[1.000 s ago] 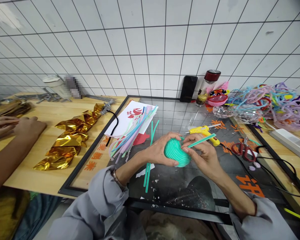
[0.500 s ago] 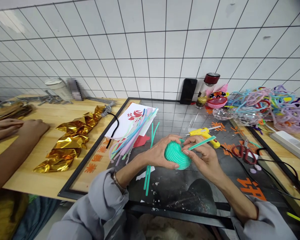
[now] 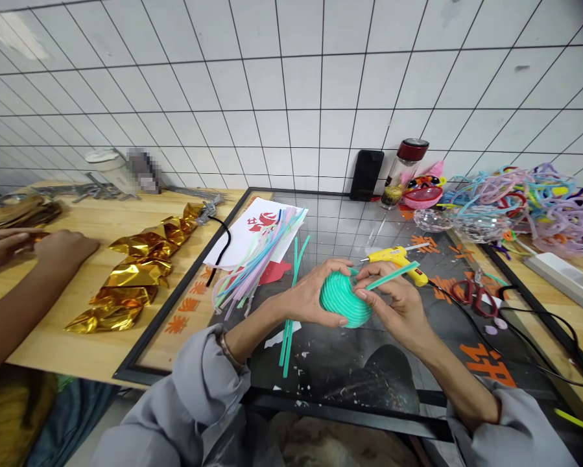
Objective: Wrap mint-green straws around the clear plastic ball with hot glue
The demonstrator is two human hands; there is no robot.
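Pinched in my right hand (image 3: 399,303): green craft strip (image 3: 392,275), long axis slanting up rightward, away from the ribbed green ball (image 3: 345,301) my left hand (image 3: 313,296) cups.

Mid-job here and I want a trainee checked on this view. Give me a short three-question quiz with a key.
1. Which hand pinches the green strip, and what does the other hand cup?
2. Which of these is propped upright by the tiled wall?
A) the gold foil
B) the black phone
C) the bundle of pastel strips
3. True or false: in this view, the red-handled scissors lie to the right of the yellow glue gun.

Key:
1. The right hand; the left hand cups the green ribbed ball.
2. B
3. True
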